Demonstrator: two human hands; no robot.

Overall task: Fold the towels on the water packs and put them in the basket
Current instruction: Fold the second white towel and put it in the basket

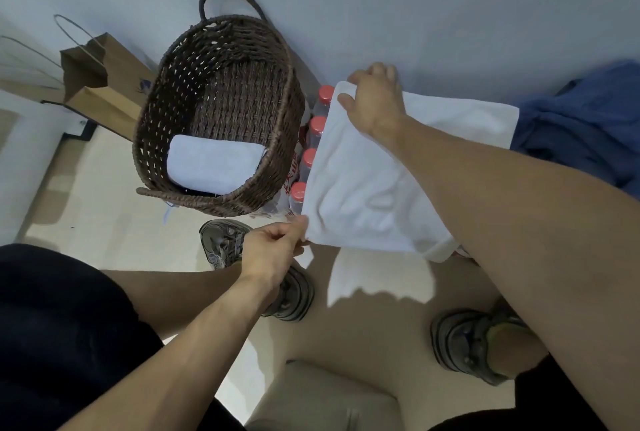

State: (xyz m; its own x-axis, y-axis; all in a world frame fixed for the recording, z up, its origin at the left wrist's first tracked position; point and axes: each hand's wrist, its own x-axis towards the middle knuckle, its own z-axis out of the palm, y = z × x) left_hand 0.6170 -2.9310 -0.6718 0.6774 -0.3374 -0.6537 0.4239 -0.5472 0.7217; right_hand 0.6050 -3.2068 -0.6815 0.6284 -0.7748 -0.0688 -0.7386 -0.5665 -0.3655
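Note:
A white towel (374, 185) lies spread over a pack of water bottles (313, 140) with red caps, which shows only along its left edge. My left hand (273, 250) pinches the towel's near left corner. My right hand (374, 98) grips the far left corner by the wall. To the left stands a dark brown wicker basket (152, 112) with a handle; one folded pale towel (214, 164) lies in its near end. A blue towel (581, 133) lies bunched at the right, partly under the white one.
A brown paper bag (100, 84) with wire-like handles stands left of the basket against the wall. My two grey shoes (249, 268) (474, 344) stand on the pale tiled floor. A grey cushioned edge (322, 399) shows at the bottom.

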